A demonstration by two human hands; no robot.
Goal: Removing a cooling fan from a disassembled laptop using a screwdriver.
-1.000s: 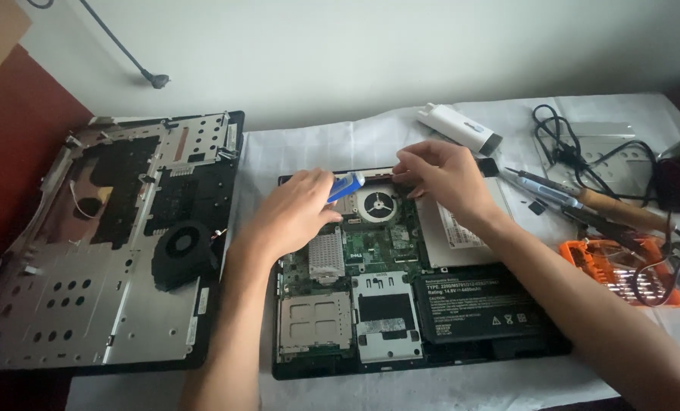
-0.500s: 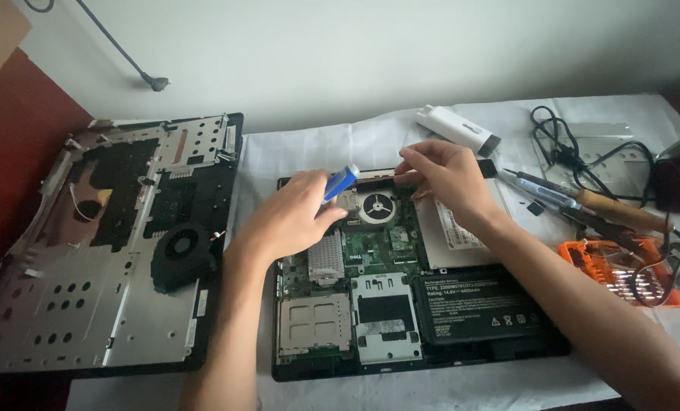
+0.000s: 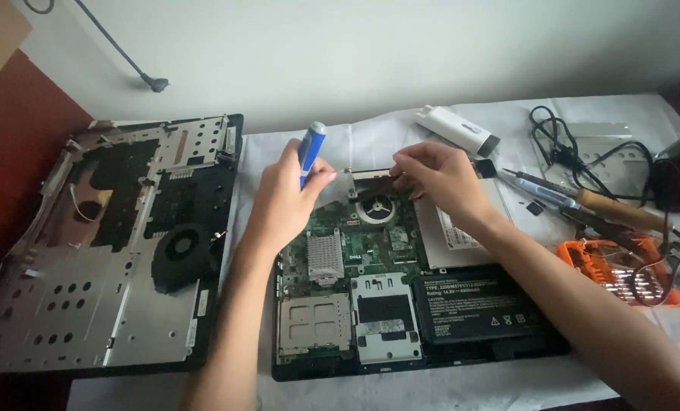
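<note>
Disassembly appears well advanced: the grey metal laptop chassis cover (image 3: 104,251) lies detached, left of the opened black laptop base (image 3: 401,289), green board exposed; left hand (image 3: 283,202) grips a blue-handled screwdriver (image 3: 310,151) upright; right hand (image 3: 443,179) pinches the silver heatsink bracket (image 3: 367,176) above the round fan (image 3: 376,207); black battery (image 3: 477,306) seated

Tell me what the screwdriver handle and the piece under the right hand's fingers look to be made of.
Screwdriver handle: likely plastic, smooth blue with a pale grey cap, held in the left hand. Piece pinched by the right hand: seemingly thin sheet metal, dull silver with a bent edge; the alloy cannot be told.
</note>
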